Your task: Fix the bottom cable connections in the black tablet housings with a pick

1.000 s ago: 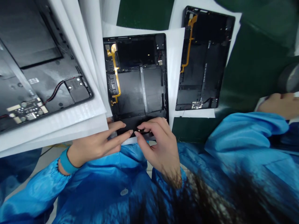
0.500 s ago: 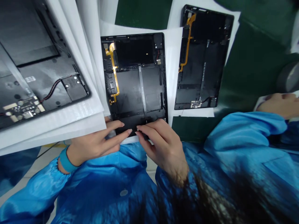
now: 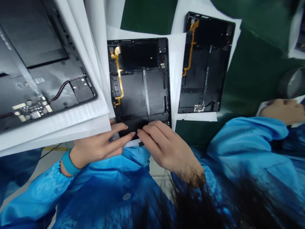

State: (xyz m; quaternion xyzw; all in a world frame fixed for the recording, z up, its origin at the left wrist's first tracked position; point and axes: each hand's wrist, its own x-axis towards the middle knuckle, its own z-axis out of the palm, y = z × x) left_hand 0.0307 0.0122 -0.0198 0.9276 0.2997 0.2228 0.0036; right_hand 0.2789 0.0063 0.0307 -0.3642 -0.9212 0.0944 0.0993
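Note:
In the head view, an opened black tablet housing (image 3: pixel 133 92) lies in front of me, with an orange flex cable (image 3: pixel 120 79) along its left side and a grey ribbon cable (image 3: pixel 146 92) down its middle. My left hand (image 3: pixel 102 143) rests at the lower left corner, two fingers stretched over the housing and apart. At the bottom edge, my right hand (image 3: pixel 166 144) has its fingers pressed together, fingertips close to the left ones. Whatever they pinch is hidden. A small black piece (image 3: pixel 141 144) sticks out below these fingers, past the housing's edge.
Another opened housing (image 3: pixel 202 70) lies on white paper at the right. To the left, a larger-looking housing (image 3: pixel 47 82) with a circuit board sits on stacked white foam sheets (image 3: pixel 95 117), partly over my left wrist. A co-worker's hand (image 3: pixel 282 111) and blue sleeve are at the right.
My right hand has turned flatter, its fingers now closed together over the bottom edge. The small black piece shows below them. My left hand stays nearly in place.

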